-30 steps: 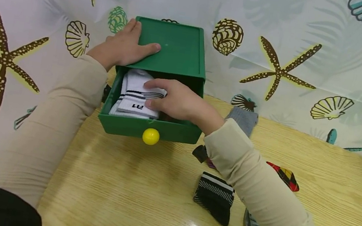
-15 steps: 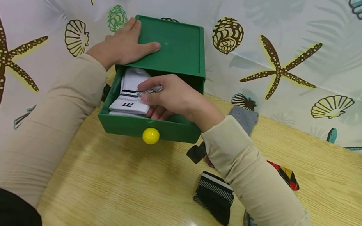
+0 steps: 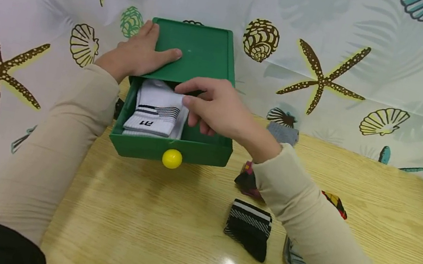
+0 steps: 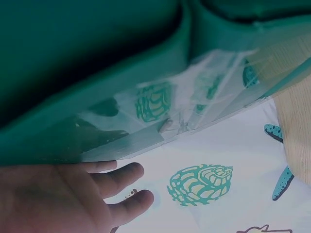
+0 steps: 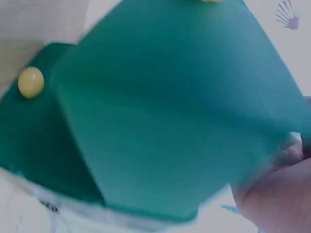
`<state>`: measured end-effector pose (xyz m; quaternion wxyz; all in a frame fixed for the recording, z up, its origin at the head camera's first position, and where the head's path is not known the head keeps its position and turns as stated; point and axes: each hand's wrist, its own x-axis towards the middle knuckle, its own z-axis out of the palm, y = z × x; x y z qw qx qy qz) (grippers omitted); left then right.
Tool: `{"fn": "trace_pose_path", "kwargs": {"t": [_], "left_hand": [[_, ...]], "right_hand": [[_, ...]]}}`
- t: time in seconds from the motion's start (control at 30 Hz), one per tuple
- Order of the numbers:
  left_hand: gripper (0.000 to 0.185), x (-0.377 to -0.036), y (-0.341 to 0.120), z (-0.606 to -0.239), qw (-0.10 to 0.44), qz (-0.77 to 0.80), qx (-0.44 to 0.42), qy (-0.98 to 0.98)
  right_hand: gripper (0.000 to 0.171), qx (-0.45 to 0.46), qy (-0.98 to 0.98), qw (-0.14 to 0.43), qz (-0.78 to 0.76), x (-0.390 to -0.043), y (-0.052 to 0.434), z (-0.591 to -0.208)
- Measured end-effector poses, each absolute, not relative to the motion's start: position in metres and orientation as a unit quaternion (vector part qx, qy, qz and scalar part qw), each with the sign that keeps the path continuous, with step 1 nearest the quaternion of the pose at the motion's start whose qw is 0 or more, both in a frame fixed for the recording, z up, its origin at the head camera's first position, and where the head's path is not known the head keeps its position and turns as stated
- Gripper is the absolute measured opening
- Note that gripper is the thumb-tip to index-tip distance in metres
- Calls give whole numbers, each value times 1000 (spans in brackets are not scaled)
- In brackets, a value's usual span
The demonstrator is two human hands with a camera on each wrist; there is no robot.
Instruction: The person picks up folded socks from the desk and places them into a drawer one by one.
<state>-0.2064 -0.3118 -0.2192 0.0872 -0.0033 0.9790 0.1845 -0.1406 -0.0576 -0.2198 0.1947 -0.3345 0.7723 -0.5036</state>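
Note:
A green drawer box stands on the table, its drawer pulled out toward me. White socks with black stripes lie folded in the left part of that drawer, one on top of another. My left hand rests on the top and left edge of the box, fingers spread; in the left wrist view the fingers reach along its side. Over the drawer's right part hovers my right hand, fingers loosely bent, with nothing seen in it. Its index finger and thumb are just beside the white socks. The right wrist view is blurred.
A yellow knob sticks out of the drawer front. To the right lie a black striped sock, a dark purple sock, a grey sock, a plaid sock and another grey sock. A patterned curtain hangs behind.
My right hand slid the white socks leftward in the drawer, then let go and rose up and to the right. My left hand stays on the box.

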Motion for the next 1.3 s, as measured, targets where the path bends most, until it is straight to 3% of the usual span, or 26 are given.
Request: {"fn": "trace_pose_path", "kwargs": {"t": [0.27, 0.63, 0.9, 1.3], "left_hand": [[98, -206, -311, -221, 80, 185, 2, 979], [99, -208, -316, -222, 84, 196, 8, 977], [99, -208, -314, -223, 81, 195, 2, 978], [99, -209, -315, -224, 77, 197, 2, 977]], "right_hand": [[21, -281, 710, 107, -636, -162, 35, -223], [17, -136, 744, 74, -650, -230, 126, -290], [36, -48, 797, 115, -591, -262, 137, -348], [37, -131, 903, 177, -369, -273, 124, -392]]}}
